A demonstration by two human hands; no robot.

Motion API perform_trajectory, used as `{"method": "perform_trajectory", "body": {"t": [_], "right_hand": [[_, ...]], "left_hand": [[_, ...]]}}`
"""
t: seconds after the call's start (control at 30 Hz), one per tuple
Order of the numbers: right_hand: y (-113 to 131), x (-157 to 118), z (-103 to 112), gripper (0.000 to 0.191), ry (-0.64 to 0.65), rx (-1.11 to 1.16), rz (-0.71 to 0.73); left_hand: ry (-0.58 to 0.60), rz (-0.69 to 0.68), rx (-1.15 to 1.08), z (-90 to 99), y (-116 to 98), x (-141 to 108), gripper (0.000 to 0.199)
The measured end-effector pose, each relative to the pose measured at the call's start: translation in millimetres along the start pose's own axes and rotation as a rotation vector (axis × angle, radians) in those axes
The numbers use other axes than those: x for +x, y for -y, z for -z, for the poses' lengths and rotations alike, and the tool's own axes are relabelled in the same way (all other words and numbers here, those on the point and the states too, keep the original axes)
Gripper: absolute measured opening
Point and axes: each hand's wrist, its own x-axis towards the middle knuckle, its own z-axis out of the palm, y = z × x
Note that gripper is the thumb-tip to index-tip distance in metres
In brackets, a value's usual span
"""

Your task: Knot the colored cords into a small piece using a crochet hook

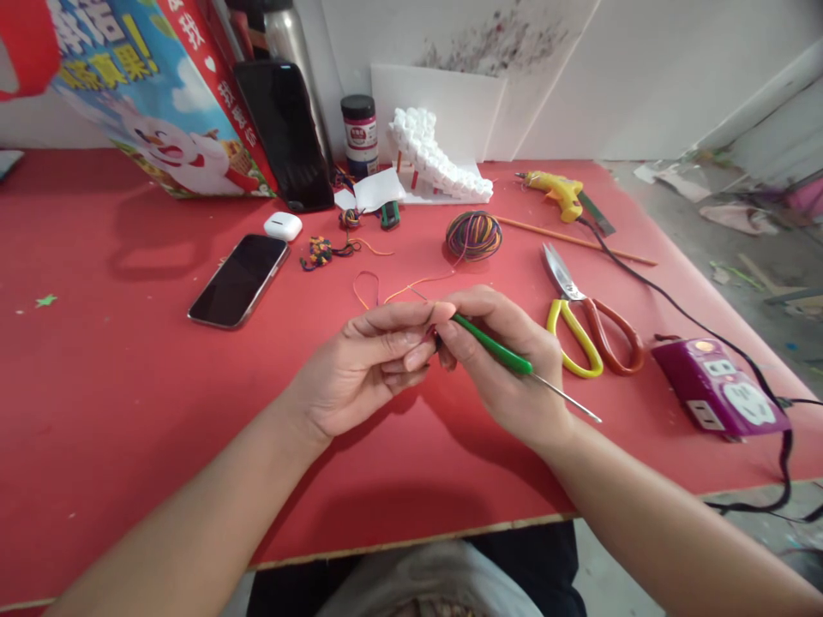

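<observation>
My right hand (507, 360) grips a crochet hook (494, 344) by its green handle, with one metal end sticking out toward the lower right. The hook's other end is hidden among my fingers. Pinched in my left hand (373, 360) is a small piece of dark yarn work (435, 339), mostly covered by the fingertips. The two hands meet above the red table. A thin orange strand of yarn (411, 283) runs from the hands to a multicoloured yarn ball (474, 236) just behind them.
Scissors (572, 317) and a purple power socket (720, 386) lie to the right, with a yellow glue gun (556, 190) behind. Phones, including one lying flat (239, 281), a white earbud case (283, 225) and a small crocheted piece (320, 251) are at left. The red table (129, 411) ends close to my body.
</observation>
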Motion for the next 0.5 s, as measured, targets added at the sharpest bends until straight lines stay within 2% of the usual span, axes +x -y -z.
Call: {"method": "perform_trajectory", "body": {"t": [0.1,0.2,0.3,0.5], "right_hand": [[-1,3,4,0.004,0.049,-0.049,0.075],[-2,5,8,0.007,0.097,-0.133,0.156],[-4,7,13,0.010,0.123,-0.225,0.225],[-5,13,19,0.014,0.234,-0.303,0.311]], "left_hand": [[0.035,-0.073,0.146,3.4,-3,-1,0.009],[0.116,-0.147,0.382,7.3,-11,-4,0.012],[0.180,-0.162,0.569,11.4,-21,-8,0.017],[0.198,-0.130,0.703,15.6,-33,-8,0.048]]}}
